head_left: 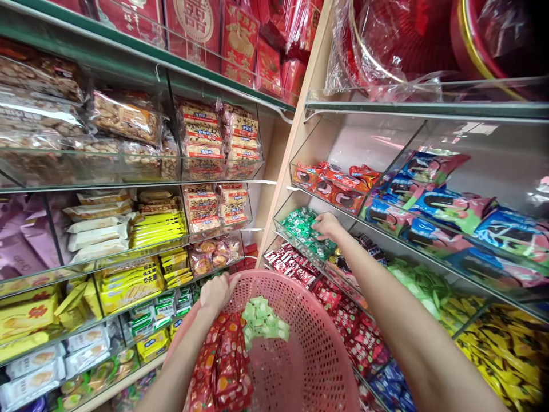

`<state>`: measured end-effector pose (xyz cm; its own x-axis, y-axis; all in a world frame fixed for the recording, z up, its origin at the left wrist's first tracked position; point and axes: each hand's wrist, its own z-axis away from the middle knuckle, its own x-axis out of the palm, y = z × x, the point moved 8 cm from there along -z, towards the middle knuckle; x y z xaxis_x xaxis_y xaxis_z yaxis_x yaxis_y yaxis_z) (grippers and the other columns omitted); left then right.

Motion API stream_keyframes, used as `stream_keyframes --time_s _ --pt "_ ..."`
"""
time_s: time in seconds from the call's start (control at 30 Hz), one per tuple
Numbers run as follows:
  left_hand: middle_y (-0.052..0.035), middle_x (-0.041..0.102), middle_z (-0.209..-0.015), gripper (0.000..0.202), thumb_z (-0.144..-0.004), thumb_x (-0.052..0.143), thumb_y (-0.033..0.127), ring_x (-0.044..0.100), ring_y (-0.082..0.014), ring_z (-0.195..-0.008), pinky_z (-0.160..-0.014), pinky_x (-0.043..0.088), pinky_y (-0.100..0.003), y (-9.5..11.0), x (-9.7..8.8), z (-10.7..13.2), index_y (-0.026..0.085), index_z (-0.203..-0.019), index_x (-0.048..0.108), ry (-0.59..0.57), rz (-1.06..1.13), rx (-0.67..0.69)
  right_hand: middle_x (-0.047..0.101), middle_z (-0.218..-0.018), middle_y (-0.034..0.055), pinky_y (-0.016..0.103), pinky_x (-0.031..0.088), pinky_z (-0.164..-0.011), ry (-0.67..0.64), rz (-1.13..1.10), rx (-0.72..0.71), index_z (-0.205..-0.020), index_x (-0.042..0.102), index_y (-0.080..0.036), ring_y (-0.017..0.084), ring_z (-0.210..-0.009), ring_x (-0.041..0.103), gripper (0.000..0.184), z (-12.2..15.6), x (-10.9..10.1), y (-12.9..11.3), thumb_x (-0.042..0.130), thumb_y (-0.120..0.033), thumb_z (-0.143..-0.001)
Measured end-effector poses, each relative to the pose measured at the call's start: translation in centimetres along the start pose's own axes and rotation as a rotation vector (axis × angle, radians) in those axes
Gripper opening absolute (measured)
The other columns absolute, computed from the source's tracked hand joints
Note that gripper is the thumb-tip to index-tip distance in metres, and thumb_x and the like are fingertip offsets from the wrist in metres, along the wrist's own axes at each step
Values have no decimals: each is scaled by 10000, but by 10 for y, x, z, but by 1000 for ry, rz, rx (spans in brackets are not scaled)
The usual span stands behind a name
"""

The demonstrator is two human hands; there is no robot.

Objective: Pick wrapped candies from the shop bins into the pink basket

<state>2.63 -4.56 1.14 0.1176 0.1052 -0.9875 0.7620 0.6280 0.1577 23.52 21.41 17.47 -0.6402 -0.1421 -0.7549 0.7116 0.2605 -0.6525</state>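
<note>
The biggest thing is the tall wood-and-glass shelves [295,114], which meet in a corner and are full of snacks. Next is the big round pink plastic basket [319,357] with lots of little holes. It is low down in front of the person, near the corner. I can't tell if it touches the shelves. If it tips, the things in it could slide out.

Just above the reaching hand is a see-through tray [315,197] with shiny red snack packs [338,191] in it. If that hand came up too fast, it could bump the tray.

In the basket, the shiny red packets with colored spots [227,366] all sit on the left side. That might make it lean that way.

The left hand [215,294] is wrapped around the basket's far rim. If those fingers slip, the basket could drop. The right hand [329,227] has its fingers bent down in the sweets. I can't tell if they have caught any.

The small pale green packets [266,320] lie in a heap beside the red packets. The tiny shiny green wrapped sweets [300,226] are in their shelf bin. They look slippery, so a loose pinch might drop some.
</note>
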Motion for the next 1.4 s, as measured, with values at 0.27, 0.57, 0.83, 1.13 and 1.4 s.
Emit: stream_keyframes --time_s 0.27,0.57,0.83,1.13,1.4 --pt "-149 669 -855 597 -851 185 573 634 -285 -834 -683 462 -356 -2 -1 -3 150 -977 587 3 -5 -8 573 -782 -4 200 551 -616 -119 -623 46 -805 515 -165 60 -663 552 72 24 4 -31 573 -142 -769" --pt "-149 668 -877 644 -832 166 607 626 -289 -856 -706 453 -353 4 -1 -11 156 -983 599 -12 4 -2 603 -838 10 114 422 -482 -943 -1218 154 -889 579 -183 55 -644 534 214 238 131 -36 639 -295 -717" --pt "-159 661 -916 644 -833 161 605 619 -275 -883 -730 447 -352 13 3 -13 157 -1003 592 -45 -5 17 523 -609 -58 166 338 -429 -1084 -725 368 -762 599 -179 58 -486 445 225 325 220 59 669 -280 -574" --pt "-148 665 -912 677 -816 144 637 620 -283 -871 -723 455 -375 18 5 -12 168 -993 598 -32 1 43 498 -572 -61 181 287 -507 -1093 -583 148 -677 613 -152 55 -518 399 124 335 245 84 643 -259 -623" --pt "-153 660 -906 670 -821 147 627 618 -276 -878 -729 454 -360 22 6 -11 162 -1004 594 -29 2 57 454 -506 -65 177 262 -461 -1084 -434 87 -598 595 -137 51 -476 360 113 344 254 92 617 -243 -629"
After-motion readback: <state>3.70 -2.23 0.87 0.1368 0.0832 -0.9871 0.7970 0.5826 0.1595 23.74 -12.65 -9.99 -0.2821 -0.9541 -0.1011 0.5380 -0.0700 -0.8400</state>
